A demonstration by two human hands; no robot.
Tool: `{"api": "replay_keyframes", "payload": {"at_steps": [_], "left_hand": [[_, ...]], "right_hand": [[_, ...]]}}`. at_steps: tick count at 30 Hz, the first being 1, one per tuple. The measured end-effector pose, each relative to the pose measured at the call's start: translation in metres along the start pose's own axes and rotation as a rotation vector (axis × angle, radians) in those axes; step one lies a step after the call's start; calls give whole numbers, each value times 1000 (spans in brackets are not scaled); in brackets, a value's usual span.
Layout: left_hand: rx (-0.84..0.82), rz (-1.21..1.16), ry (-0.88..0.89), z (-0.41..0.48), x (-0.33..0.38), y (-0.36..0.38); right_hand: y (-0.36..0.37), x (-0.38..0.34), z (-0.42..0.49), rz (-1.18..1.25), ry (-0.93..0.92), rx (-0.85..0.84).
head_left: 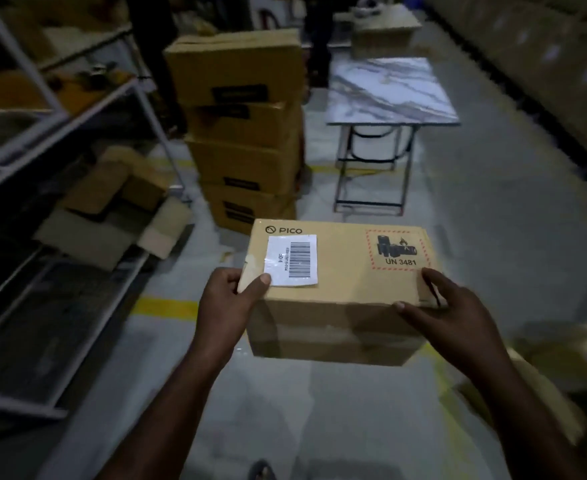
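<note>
**A:** Two hands on the PICO carton (pixel 340 282), then?

**B:** Yes. The left hand (pixel 228 303) grips its near left corner. The thumb lies on top, touching the lower corner of the white barcode label (pixel 292 259), and the other fingers wrap round the side, out of sight.

**A:** And the other?

**B:** The right hand (pixel 455 310) clasps the near right corner, forefinger on top beside the red-hatched UN 3481 battery sticker (pixel 397 251), thumb pressed to the front top edge.

**A:** Where is the carton itself?

**B:** Held up in the air over the grey floor, top face toward the camera, touching nothing but the hands. Its far edge overlaps the foot of a stack of cartons (pixel 243 133); how near they are I cannot tell.

**A:** Around it?

**B:** A marble-topped folding table (pixel 389 88) stands right of that stack. A steel rack (pixel 77 109) holding flattened cardboard (pixel 87 237) runs down the left. A yellow floor line (pixel 165 308) shows just left of the left wrist.
</note>
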State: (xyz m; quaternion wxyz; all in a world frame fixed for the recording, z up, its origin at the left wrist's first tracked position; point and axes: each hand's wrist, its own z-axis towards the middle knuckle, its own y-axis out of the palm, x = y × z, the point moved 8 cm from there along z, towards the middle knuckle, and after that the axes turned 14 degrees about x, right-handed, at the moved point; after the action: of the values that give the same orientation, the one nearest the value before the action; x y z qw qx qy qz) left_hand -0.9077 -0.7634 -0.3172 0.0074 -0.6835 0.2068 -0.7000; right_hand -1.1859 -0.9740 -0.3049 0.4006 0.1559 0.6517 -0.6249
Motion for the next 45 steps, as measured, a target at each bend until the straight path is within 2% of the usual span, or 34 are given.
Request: {"api": "replay_keyframes", "payload": {"at_steps": [7, 12, 16, 26, 30, 37, 45], "left_hand": [[322, -28, -68, 78, -38, -181], [572, -32, -101, 105, -48, -280], [723, -42, -117, 124, -54, -323], [1064, -91, -118, 161, -38, -364], [1166, -98, -131, 174, -40, -384], [1284, -134, -118, 216, -49, -443], [1324, -107, -74, 311, -58, -560]], "right_hand": [[161, -158, -2, 108, -193, -214], [240, -266, -9, 175, -387, -343], [295, -331, 4, 199, -501, -436], [396, -474, 48, 298, -763, -632], [429, -524, 47, 326, -844, -694], [505, -601, 24, 388, -867, -814], [598, -732, -16, 422, -937, -786]]}}
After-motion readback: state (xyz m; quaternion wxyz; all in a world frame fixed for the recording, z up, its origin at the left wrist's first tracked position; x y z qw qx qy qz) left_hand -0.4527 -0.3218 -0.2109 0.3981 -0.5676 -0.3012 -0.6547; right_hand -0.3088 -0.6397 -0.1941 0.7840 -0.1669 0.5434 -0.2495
